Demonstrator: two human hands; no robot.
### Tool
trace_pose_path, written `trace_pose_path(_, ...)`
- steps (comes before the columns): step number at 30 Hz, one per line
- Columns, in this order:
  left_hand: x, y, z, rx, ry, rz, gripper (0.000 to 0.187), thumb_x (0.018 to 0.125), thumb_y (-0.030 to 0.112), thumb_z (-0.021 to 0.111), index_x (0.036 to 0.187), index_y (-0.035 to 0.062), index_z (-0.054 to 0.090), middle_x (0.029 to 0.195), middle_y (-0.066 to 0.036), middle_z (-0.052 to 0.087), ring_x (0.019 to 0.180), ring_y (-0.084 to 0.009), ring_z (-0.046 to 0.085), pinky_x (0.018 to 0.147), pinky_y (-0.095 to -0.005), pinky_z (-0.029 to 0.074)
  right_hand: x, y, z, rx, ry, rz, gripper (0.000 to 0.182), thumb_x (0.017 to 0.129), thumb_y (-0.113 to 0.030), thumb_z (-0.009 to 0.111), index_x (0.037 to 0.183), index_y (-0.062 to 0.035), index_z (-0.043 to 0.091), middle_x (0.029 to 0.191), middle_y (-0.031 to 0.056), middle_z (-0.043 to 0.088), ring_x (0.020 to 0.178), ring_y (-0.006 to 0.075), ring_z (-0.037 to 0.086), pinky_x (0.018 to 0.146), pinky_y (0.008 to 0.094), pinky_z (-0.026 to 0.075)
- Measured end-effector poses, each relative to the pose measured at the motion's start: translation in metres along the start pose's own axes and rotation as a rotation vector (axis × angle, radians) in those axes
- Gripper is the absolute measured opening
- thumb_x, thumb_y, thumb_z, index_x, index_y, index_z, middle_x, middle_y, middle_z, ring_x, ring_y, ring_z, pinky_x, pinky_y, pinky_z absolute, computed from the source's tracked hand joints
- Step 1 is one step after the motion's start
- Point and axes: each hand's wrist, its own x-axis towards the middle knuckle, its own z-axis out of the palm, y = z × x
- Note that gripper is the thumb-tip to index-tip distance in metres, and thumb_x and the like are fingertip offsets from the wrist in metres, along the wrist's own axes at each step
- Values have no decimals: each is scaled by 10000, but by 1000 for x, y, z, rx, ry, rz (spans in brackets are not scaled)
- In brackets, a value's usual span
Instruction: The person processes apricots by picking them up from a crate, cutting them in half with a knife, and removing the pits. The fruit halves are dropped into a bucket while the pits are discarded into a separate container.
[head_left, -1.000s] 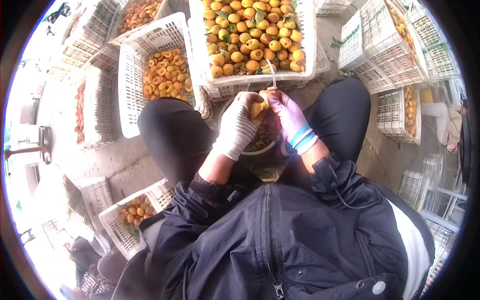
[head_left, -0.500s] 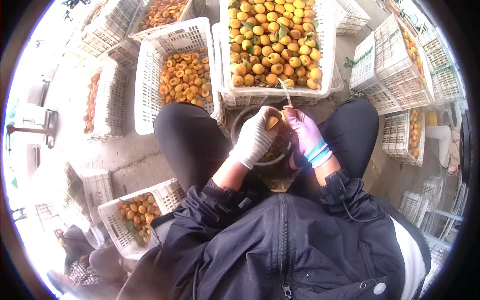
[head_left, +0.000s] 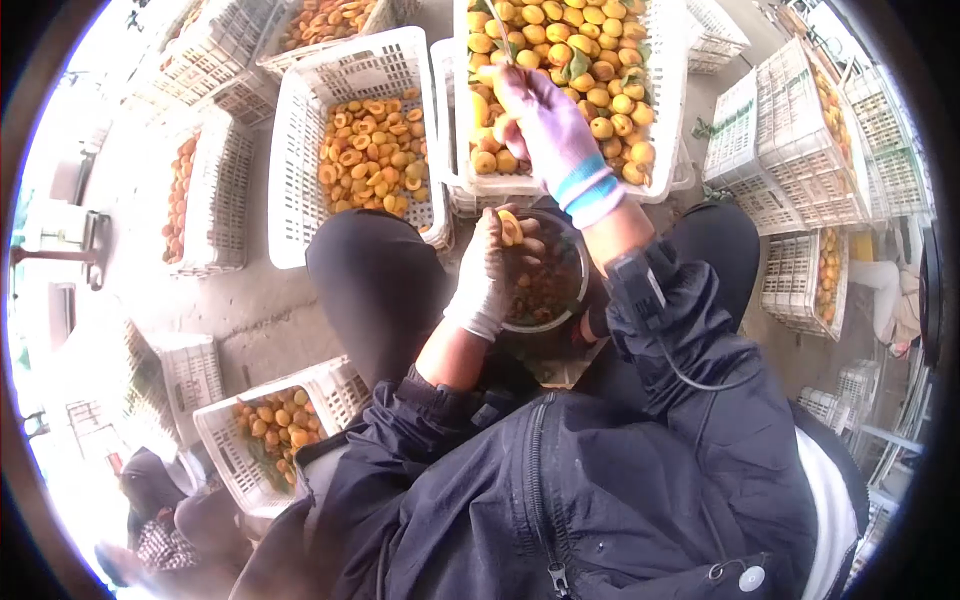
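Observation:
My left hand (head_left: 482, 275), in a whitish knit glove, is closed on an apricot half (head_left: 511, 229) with its orange cut face showing. It is above the near left side of a round bucket (head_left: 583, 285) between my knees, which has dark reddish-brown scraps inside. My right hand (head_left: 548, 125), in a pinkish-purple glove with a blue-striped cuff, reaches over the crate of whole apricots (head_left: 668, 120). A thin, slender tool (head_left: 497, 28) sticks out from its closed fingers. What kind of tool it is I cannot make out, nor whether those fingers touch fruit.
Left of the whole apricots stands a white crate of apricot halves (head_left: 282, 170). More fruit crates stand at the far left, at the lower left (head_left: 222, 440) and along the right (head_left: 800, 170). Another person (head_left: 165, 510) is partly visible at the lower left.
My hands were together over the bucket and are now apart. The right hand has moved forward over the whole apricots with the tool; the left has drawn slightly back with the apricot half.

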Motion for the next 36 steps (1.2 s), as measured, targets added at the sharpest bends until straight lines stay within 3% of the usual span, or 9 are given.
trace_pose_path(5, -6, 12, 8, 94, 28, -43, 646, 980, 654, 279, 1130, 92, 560, 750, -60, 634, 525, -130, 522, 443, -244, 365, -8, -9, -10, 378, 47, -185, 299, 948, -342, 641, 1089, -80, 635, 763, -15, 625, 609, 58, 538, 539, 178, 401)
trace_pose_path(9, -13, 14, 19, 138, -77, -75, 671, 967, 682, 257, 1030, 109, 601, 695, -41, 604, 512, -124, 501, 434, -218, 346, -45, 7, -53, 656, -93, -84, 158, 984, -202, 559, 1064, -71, 598, 973, 29, 577, 748, 151, 525, 760, 358, 455)
trace_pose_path(14, -6, -2, 18, 77, -2, -180, 671, 952, 693, 306, 1009, 100, 614, 714, -27, 606, 531, -106, 506, 453, -204, 367, -80, 17, -75, 504, -90, -140, 433, 968, -435, 568, 698, -115, 457, 580, -4, 443, 539, 118, 479, 551, 248, 397)
trace_pose_path(16, -12, 1, 31, 308, -176, -126, 634, 904, 703, 445, 1045, 103, 597, 765, -39, 626, 596, -116, 552, 465, -209, 403, -95, 3, -66, 485, 28, -90, 491, 1002, -385, 512, 611, -155, 326, 555, -20, 333, 480, 136, 327, 588, 312, 352)
trace_pose_path(17, -17, -7, 40, 323, -4, -154, 649, 910, 709, 422, 1019, 97, 608, 744, -38, 625, 563, -107, 546, 468, -199, 399, -98, 4, -68, 497, 33, -95, 484, 1008, -382, 495, 612, -156, 329, 548, -16, 330, 466, 128, 313, 548, 305, 334)
trace_pose_path(25, -32, -18, 55, 625, -97, -144, 740, 896, 769, 336, 927, 86, 618, 676, -46, 611, 498, -95, 507, 430, -197, 338, -112, 16, -82, 562, -150, -214, 356, 974, -244, 582, 681, -73, 474, 554, -4, 423, 489, 115, 436, 503, 255, 363)
trace_pose_path(27, -31, -16, 56, 506, -80, -256, 635, 992, 595, 362, 1238, 37, 540, 1016, -78, 642, 874, -161, 645, 779, -256, 536, -118, 15, -82, 522, -153, -189, 348, 940, -176, 619, 633, -75, 489, 549, -15, 450, 476, 87, 430, 496, 243, 350)
trace_pose_path(34, 2, -37, -4, 767, -169, -71, 653, 966, 606, 433, 1197, 14, 585, 1019, -103, 657, 848, -165, 630, 881, -286, 501, -128, 13, -84, 432, -185, -164, 293, 924, -169, 634, 662, -58, 564, 559, -32, 490, 506, 59, 453, 497, 239, 346)
trace_pose_path(36, 0, -35, 7, 857, -248, 22, 636, 971, 588, 440, 1183, 9, 595, 1022, -93, 659, 871, -166, 625, 908, -294, 487, -134, 13, -87, -3, -112, -265, 297, 901, -197, 647, 657, -50, 562, 569, -15, 518, 521, 86, 481, 523, 249, 386)
